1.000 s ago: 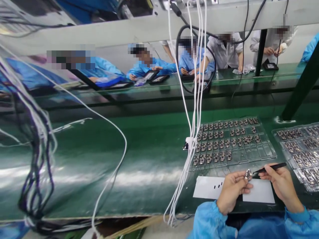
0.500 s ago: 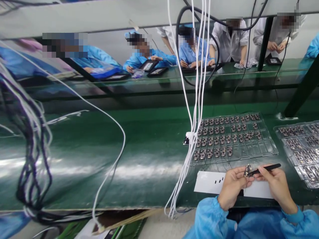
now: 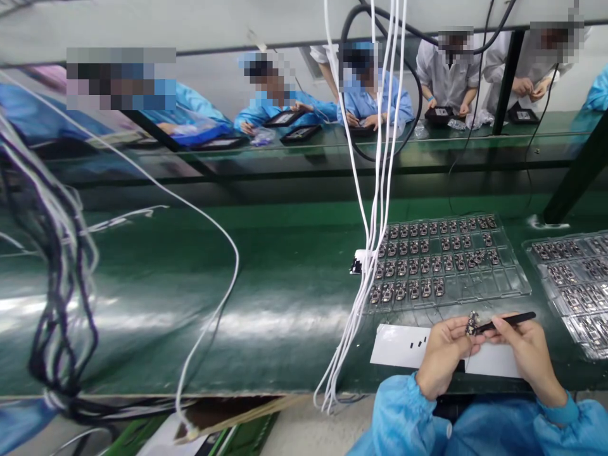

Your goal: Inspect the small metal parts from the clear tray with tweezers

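A small circuit board (image 3: 472,322) is pinched in the fingers of my left hand (image 3: 443,354). My right hand (image 3: 529,351) is closed around black tweezers (image 3: 515,319), whose tip meets the board; whether it grips anything there is too small to tell. Under both hands lies a white sheet (image 3: 396,347) with a few small black strips on its left part. Just beyond stands a clear plastic tray (image 3: 489,284) holding rows of similar boards, with some pockets vacant at its right and front.
A second tray of boards (image 3: 577,285) is at the right. White cables (image 3: 368,278) hang down past the first tray's left end. More cables (image 3: 66,304) are bundled at the left. Across the green bench (image 3: 285,253), several people work behind a dark post (image 3: 577,171).
My hands, the board and the tweezers hold almost the same pose. The view has shifted slightly. Across the bench, a person in white has moved their hands near a black tray.
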The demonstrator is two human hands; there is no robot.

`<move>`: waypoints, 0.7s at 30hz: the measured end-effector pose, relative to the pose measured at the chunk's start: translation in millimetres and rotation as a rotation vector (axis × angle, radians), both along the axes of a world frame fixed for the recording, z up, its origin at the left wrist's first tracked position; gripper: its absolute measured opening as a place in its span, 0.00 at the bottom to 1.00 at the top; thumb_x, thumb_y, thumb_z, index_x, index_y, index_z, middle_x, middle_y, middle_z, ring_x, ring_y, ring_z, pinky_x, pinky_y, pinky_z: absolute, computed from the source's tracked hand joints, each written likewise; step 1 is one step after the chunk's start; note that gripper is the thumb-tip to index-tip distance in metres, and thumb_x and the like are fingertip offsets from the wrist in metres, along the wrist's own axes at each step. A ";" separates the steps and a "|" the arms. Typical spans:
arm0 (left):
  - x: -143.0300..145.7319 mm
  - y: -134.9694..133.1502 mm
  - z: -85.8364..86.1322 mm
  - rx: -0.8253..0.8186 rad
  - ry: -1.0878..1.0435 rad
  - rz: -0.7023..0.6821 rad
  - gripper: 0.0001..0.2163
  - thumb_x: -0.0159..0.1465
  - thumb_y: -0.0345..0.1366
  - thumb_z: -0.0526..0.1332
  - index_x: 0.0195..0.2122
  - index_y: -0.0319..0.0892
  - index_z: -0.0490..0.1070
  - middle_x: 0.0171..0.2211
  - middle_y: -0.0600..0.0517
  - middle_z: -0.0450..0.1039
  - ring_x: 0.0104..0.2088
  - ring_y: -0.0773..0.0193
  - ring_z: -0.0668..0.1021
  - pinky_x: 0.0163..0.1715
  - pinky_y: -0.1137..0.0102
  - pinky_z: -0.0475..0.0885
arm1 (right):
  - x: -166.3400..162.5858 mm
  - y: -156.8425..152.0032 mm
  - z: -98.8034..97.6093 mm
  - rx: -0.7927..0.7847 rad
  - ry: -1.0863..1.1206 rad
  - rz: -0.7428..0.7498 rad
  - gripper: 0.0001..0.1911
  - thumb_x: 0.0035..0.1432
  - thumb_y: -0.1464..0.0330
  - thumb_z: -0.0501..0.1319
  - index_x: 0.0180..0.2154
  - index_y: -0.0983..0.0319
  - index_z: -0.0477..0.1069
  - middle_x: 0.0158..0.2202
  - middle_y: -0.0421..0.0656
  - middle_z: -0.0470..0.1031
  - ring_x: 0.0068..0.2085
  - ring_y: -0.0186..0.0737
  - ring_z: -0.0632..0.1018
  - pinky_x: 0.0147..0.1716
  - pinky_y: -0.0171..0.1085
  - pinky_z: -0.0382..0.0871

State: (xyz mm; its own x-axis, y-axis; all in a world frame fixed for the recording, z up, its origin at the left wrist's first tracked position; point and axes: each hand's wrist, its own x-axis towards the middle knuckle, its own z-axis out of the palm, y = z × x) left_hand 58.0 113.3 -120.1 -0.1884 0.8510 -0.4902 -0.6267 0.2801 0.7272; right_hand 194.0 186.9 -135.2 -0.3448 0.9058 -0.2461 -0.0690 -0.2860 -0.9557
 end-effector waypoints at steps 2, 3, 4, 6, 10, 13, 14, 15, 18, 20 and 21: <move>-0.1 0.3 -0.2 0.000 0.001 -0.002 0.22 0.40 0.36 0.74 0.37 0.36 0.75 0.34 0.43 0.77 0.36 0.56 0.79 0.35 0.70 0.71 | 0.1 -0.1 0.7 0.002 0.002 0.001 0.17 0.44 0.59 0.70 0.29 0.67 0.75 0.23 0.48 0.79 0.26 0.45 0.80 0.27 0.37 0.76; -0.2 0.4 -0.3 -0.001 0.002 -0.002 0.21 0.40 0.35 0.74 0.36 0.36 0.75 0.34 0.42 0.77 0.36 0.56 0.79 0.35 0.70 0.71 | 0.1 -0.1 0.9 0.003 0.002 0.000 0.17 0.44 0.59 0.70 0.29 0.67 0.75 0.24 0.48 0.79 0.26 0.45 0.80 0.27 0.37 0.76; -0.2 0.5 -0.5 -0.001 0.002 -0.001 0.21 0.40 0.35 0.74 0.36 0.36 0.75 0.34 0.42 0.77 0.36 0.56 0.79 0.35 0.70 0.71 | 0.1 -0.2 0.9 0.005 0.002 0.000 0.16 0.45 0.59 0.69 0.29 0.67 0.75 0.24 0.48 0.79 0.26 0.45 0.80 0.27 0.37 0.76; -0.2 0.4 -0.8 -0.001 0.002 0.002 0.21 0.40 0.35 0.74 0.36 0.36 0.74 0.34 0.42 0.77 0.36 0.55 0.79 0.35 0.70 0.71 | 0.0 -0.2 0.7 0.014 -0.002 0.000 0.16 0.45 0.59 0.69 0.29 0.67 0.75 0.23 0.47 0.79 0.26 0.45 0.80 0.27 0.38 0.76; 0.0 -0.1 -1.9 -0.009 0.009 0.011 0.22 0.41 0.37 0.74 0.36 0.35 0.74 0.32 0.43 0.77 0.35 0.56 0.79 0.34 0.70 0.71 | 0.1 -0.2 -0.6 0.027 -0.010 0.004 0.16 0.45 0.59 0.69 0.28 0.67 0.75 0.23 0.48 0.79 0.26 0.45 0.80 0.26 0.38 0.76; 0.5 0.1 -3.2 -0.014 0.023 0.018 0.22 0.42 0.40 0.74 0.36 0.35 0.73 0.31 0.43 0.77 0.34 0.57 0.79 0.34 0.70 0.71 | 0.5 -0.1 -1.1 0.038 -0.020 0.019 0.17 0.45 0.58 0.69 0.29 0.67 0.75 0.23 0.47 0.79 0.26 0.45 0.80 0.27 0.37 0.76; 0.7 0.2 -3.5 -0.015 0.028 0.018 0.22 0.43 0.41 0.74 0.36 0.35 0.73 0.31 0.43 0.77 0.34 0.57 0.79 0.34 0.70 0.71 | 0.6 -0.1 -0.8 0.045 -0.027 0.020 0.17 0.46 0.58 0.69 0.29 0.67 0.75 0.23 0.47 0.79 0.26 0.44 0.80 0.27 0.37 0.76; 1.0 0.3 -3.8 -0.015 0.033 0.017 0.22 0.43 0.42 0.74 0.36 0.35 0.73 0.31 0.43 0.77 0.34 0.57 0.79 0.34 0.70 0.71 | 0.6 -0.3 0.0 0.055 -0.036 0.018 0.17 0.46 0.58 0.68 0.29 0.67 0.75 0.23 0.47 0.79 0.26 0.44 0.80 0.27 0.37 0.77; 1.9 0.4 -4.1 -0.016 0.050 0.015 0.23 0.43 0.43 0.73 0.36 0.34 0.73 0.32 0.42 0.77 0.35 0.55 0.79 0.34 0.69 0.72 | -0.1 -1.9 3.6 0.094 -0.070 0.006 0.17 0.45 0.58 0.69 0.29 0.66 0.75 0.23 0.48 0.79 0.25 0.44 0.79 0.27 0.39 0.77; 2.5 0.3 -3.8 -0.022 0.060 0.023 0.23 0.44 0.44 0.73 0.36 0.34 0.73 0.32 0.41 0.77 0.34 0.55 0.79 0.34 0.69 0.72 | -0.7 -4.1 6.2 0.134 -0.095 0.004 0.16 0.46 0.58 0.68 0.28 0.66 0.76 0.24 0.48 0.79 0.25 0.44 0.79 0.27 0.39 0.76; 2.7 0.4 -3.5 -0.025 0.064 0.028 0.23 0.44 0.44 0.73 0.36 0.34 0.73 0.32 0.41 0.77 0.34 0.56 0.79 0.34 0.69 0.72 | -0.9 -5.6 7.1 0.168 -0.112 0.003 0.16 0.46 0.58 0.68 0.28 0.66 0.76 0.24 0.48 0.79 0.25 0.44 0.79 0.27 0.39 0.76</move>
State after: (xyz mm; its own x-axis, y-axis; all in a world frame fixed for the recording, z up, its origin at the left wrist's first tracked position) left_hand 60.7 113.7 -123.6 -0.2441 0.8327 -0.4971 -0.5867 0.2813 0.7593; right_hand 193.1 181.3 -128.1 -0.3263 0.9364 -0.1288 0.0413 -0.1220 -0.9917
